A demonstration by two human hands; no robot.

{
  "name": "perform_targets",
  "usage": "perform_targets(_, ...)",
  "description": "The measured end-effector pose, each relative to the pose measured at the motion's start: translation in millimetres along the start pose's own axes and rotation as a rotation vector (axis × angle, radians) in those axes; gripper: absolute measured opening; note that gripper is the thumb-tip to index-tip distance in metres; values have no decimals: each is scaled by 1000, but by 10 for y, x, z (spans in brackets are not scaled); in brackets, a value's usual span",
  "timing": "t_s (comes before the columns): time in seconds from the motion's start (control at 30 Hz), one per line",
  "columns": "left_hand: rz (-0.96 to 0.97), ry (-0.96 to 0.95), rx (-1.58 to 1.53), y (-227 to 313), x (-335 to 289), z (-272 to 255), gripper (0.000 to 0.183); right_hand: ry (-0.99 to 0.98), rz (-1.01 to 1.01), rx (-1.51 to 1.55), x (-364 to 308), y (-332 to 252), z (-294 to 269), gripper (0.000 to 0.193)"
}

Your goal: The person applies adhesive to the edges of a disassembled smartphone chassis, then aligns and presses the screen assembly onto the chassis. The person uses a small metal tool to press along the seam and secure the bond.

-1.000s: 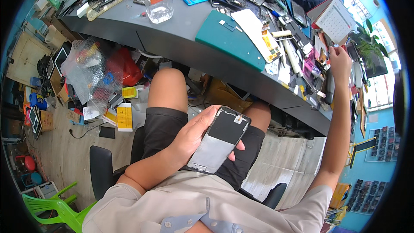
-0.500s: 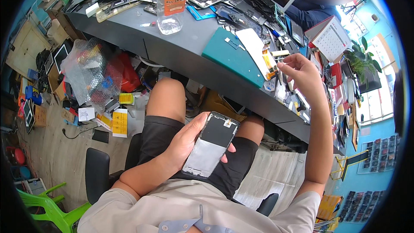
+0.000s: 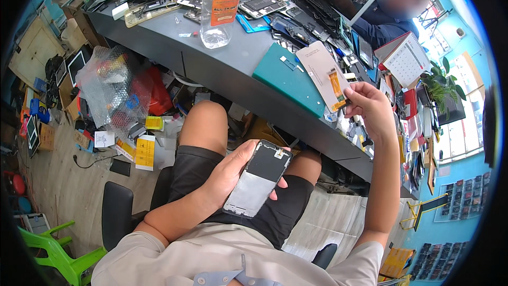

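Observation:
My left hand is wrapped round a phone frame above my lap, thumb on one long edge and fingertips showing at the other. The frame's inner face is black at the top and silver below. Over the bench's front edge, my right hand pinches the lower end of a pale beige phone screen panel. An orange flex cable lies along that panel near my fingers. A teal green mat is behind and left of the panel, with small white pieces on it.
On the grey bench stand a clear bottle and piles of phone parts. At the right are a desk calendar and a plant. A person sits across the bench. Bubble wrap lies below, at left.
My right hand has closed on the lower end of the panel, which has tilted and now looks beige instead of white. My left hand still holds the phone frame in nearly the same place.

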State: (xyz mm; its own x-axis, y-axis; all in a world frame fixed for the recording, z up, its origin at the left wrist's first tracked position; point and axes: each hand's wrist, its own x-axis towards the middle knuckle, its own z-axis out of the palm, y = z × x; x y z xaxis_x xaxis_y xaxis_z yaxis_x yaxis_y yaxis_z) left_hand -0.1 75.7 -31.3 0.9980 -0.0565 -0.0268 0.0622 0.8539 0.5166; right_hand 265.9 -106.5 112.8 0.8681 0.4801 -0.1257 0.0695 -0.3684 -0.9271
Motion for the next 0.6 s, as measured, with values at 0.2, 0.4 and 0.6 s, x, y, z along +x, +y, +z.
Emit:
perform_targets(0.2, 118, -152, 35, 76, 8, 59, 57, 7, -91, 276, -764, 381, 31, 19)
perform_targets(0.4, -9, -158, 93, 78, -43, 215, 58, -14, -50, 540, -1633, 1042, 374, 17)
perform_targets(0.6, -207, -199, 45, -20, -27, 204, 56, -71, 40, 677, -1938, 1425, 601, 23)
